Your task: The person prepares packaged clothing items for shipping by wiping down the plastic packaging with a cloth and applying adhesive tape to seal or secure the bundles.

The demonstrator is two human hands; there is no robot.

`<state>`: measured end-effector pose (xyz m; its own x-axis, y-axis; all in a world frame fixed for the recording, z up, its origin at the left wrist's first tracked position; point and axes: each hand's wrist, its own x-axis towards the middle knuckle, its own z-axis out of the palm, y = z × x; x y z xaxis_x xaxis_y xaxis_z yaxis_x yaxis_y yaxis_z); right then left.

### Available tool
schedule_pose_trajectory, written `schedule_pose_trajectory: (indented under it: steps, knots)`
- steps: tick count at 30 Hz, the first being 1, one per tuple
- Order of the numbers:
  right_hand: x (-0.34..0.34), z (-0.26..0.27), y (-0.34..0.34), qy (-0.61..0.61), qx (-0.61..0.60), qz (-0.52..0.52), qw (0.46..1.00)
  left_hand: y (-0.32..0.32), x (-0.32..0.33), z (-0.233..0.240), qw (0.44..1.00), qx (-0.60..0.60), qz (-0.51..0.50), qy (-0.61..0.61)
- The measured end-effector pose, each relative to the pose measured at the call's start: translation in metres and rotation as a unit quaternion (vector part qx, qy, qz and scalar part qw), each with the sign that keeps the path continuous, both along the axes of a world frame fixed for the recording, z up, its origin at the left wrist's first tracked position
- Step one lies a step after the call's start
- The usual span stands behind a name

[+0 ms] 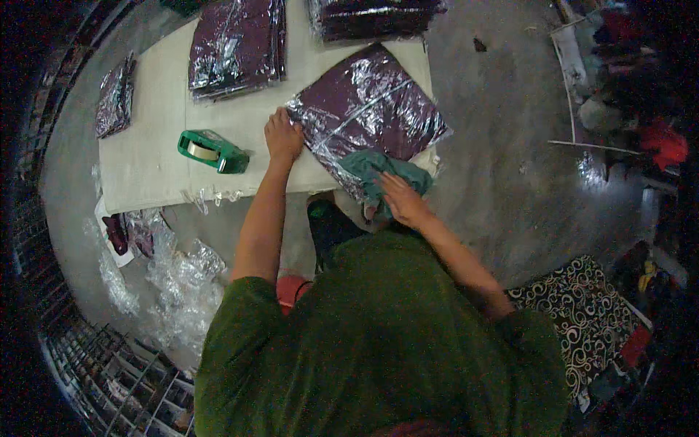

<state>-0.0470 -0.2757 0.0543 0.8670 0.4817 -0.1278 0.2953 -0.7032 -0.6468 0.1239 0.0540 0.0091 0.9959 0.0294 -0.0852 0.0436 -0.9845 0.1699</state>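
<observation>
A flat maroon fabric package [366, 104] in shiny clear plastic lies turned cornerwise on the pale-topped table. At its left corner my left hand [284, 137] holds the edge down, fingers bent. A crumpled green cloth [382, 169] covers part of the package's near edge. My right hand [405, 201] bears on this cloth with its fingers stretched forward; what is under the palm is hidden. Left of my left hand stands a green tape dispenser [213, 151] with a roll of tape in it.
On the table [147, 180] are a stack of wrapped maroon packages [237, 49], another dark stack [377, 19] and a smaller wrapped bundle [116, 95] at the left edge. Crumpled clear plastic [185, 289] litters the floor at left. A patterned black cloth [581, 322] lies at right.
</observation>
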Motion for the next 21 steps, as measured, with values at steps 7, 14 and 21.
schedule_pose_trajectory:
  steps: [7,14,21]
  knots:
    - [0.028,0.044,-0.078,0.113,0.265,-0.514,0.808,-0.027,-0.076,0.048,0.998,-0.057,-0.04,-0.009]
    - [0.048,0.121,0.061,-0.106,0.128,-0.107,0.98,-0.051,-0.147,0.035,0.993,-0.102,-0.038,-0.046]
    - [0.077,-0.002,0.14,-0.152,-0.104,-0.009,0.983,-0.057,-0.156,0.01,0.999,-0.016,-0.043,0.0]
